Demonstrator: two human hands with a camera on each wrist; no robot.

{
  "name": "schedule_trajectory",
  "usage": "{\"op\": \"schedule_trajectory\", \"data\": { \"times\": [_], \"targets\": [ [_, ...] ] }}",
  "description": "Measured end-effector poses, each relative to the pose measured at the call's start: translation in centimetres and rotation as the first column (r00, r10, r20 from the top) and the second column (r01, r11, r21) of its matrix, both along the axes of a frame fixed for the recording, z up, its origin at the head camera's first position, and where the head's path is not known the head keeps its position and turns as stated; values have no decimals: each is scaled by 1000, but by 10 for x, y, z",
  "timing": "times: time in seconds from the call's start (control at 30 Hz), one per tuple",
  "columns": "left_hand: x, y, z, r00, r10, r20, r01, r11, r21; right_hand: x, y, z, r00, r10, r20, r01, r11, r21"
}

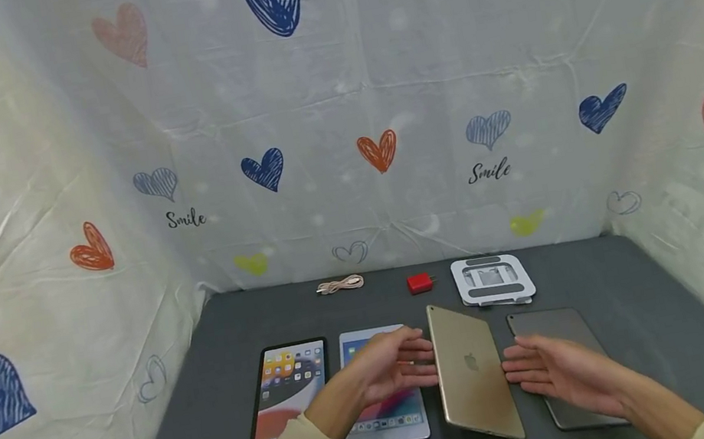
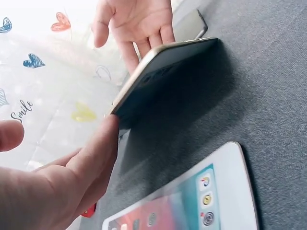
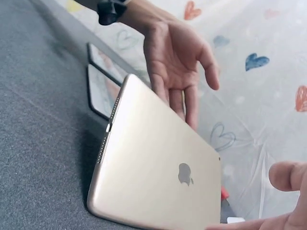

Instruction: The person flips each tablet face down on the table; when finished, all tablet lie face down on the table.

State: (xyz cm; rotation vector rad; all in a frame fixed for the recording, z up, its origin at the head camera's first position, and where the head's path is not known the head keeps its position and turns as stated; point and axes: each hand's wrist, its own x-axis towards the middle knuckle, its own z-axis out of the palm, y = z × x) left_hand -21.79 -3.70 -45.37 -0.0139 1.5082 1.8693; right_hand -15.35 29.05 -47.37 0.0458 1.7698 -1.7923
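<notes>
A gold tablet (image 1: pixel 476 377) stands tilted between the two hands, its back with an apple logo facing right. Its screen side is in shadow in the left wrist view. My left hand (image 1: pixel 387 369) has its fingers extended, and the fingertips touch the tablet's raised edge. Opposite, my right hand (image 1: pixel 563 374) reaches the lower right edge with straight fingers, palm turned inward; whether it presses there is hard to tell. Under the left hand lies a white-framed tablet (image 1: pixel 396 423), screen lit. A grey tablet (image 1: pixel 561 324), back up, lies partly hidden beneath the right hand.
A black-framed tablet (image 1: pixel 292 393) with a lit screen lies at the left. Along the back of the dark grey table (image 1: pixel 199 431) are a coiled cable (image 1: pixel 340 284), a red charger plug (image 1: pixel 419 283) and a folded silver stand (image 1: pixel 493 280). A heart-printed curtain (image 1: pixel 393 49) surrounds the table.
</notes>
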Motion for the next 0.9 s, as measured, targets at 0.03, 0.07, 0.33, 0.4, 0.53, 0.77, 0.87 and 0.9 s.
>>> {"op": "schedule_trajectory", "data": {
  "times": [0.03, 0.07, 0.33, 0.4, 0.53, 0.77, 0.87, 0.9],
  "targets": [
    [0, -1, -1, 1000, 6, -3, -6, 1000, -1, 0, 1, 0, 1000, 4, 0, -4, 1000, -3],
    [1, -1, -3, 1000, 14, -2, -14, 1000, 0, -1, 1, 0, 1000, 5, 0, -5, 1000, -4],
    [3, 3, -19, 997, 61, 36, -62, 998, 20, -2, 6, 1, 1000, -2, -20, 3, 1000, 30],
    [4, 5, -23, 996, 75, 45, -76, 997, 17, -2, 8, 1, 1000, -9, -22, 10, 999, 39],
    [5, 10, -28, 995, 84, 51, -84, 996, -6, -3, 10, 0, 999, -25, -21, 26, 998, 51],
    [8, 24, -34, 995, 95, 12, -95, 995, -4, -3, 14, 1, 998, -61, -30, 63, 996, 64],
    [11, 31, -35, 993, 110, -30, -111, 993, -33, -2, 18, 0, 998, -52, -41, 54, 996, 64],
    [12, 33, -34, 992, 115, -41, -117, 992, -50, -2, 19, 0, 998, -48, -43, 51, 997, 62]
  ]
}}
